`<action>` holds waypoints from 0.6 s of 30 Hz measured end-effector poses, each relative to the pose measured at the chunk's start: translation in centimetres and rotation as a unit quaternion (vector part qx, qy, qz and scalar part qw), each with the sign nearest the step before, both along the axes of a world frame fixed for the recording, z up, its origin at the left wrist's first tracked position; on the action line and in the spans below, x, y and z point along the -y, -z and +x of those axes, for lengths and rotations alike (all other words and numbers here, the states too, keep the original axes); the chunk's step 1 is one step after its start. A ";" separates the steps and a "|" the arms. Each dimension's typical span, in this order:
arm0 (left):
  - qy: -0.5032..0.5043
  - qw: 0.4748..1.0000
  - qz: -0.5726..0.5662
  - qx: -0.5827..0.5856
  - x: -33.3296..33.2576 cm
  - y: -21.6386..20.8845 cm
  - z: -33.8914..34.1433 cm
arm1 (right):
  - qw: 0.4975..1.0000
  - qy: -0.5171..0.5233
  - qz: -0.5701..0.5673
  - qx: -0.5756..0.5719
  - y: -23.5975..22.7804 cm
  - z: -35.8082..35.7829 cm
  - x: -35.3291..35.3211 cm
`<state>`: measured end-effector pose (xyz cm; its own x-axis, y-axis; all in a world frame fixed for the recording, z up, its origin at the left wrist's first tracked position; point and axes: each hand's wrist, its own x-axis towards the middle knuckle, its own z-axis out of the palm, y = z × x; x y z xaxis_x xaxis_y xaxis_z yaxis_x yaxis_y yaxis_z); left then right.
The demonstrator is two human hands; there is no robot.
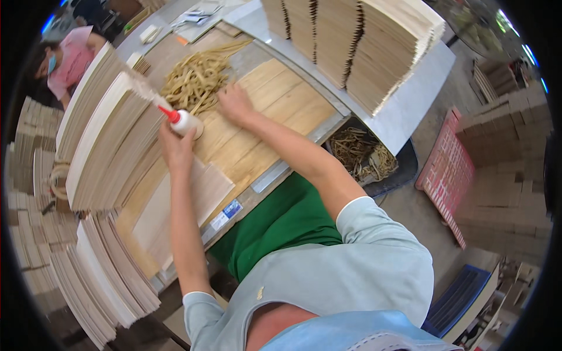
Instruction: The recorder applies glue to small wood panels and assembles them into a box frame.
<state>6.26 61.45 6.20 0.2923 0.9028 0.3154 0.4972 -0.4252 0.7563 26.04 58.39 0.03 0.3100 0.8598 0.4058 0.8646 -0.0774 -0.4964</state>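
White plastic bottle (190,124) with red pointed nozzle: in the left hand (175,147), above the table's left half, beside the wood stacks (108,140). Left fingers closed round its body, nozzle aimed up-left; the low grip probably leaves the tip free. Right hand (235,104) at the edge of the strip pile (196,73), fingers curled; can't tell if it pinches a strip. Pile likely sits there for easy reach. Strips: tan, thin, limp, tangled. Under the hands, a smooth yellowish wood board (287,96), visible seams; paler thin sheet (205,190) nearer the body. Left stacks: flat pale sheets on edge, leaning, presumably to save space. Far right, tall sheet stack (374,64), ragged edges. Dark bin (410,169) below, holding curly scraps (354,149).
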 end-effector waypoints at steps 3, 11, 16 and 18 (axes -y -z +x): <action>-0.089 0.991 0.075 -0.067 4.7 -2.3 0.0 | 0.989 -0.068 0.060 -0.116 -2.9 0.3 6.8; 0.310 0.894 0.322 0.039 15.3 -13.4 17.7 | 0.882 0.102 0.224 -0.402 -14.6 9.5 30.7; 0.356 0.819 0.449 -0.015 17.9 -18.1 25.5 | 0.737 0.090 0.405 -0.533 -16.9 15.4 34.4; 0.370 0.805 0.455 -0.091 17.9 -19.0 26.5 | 0.712 0.046 0.416 -0.564 -16.6 16.8 34.2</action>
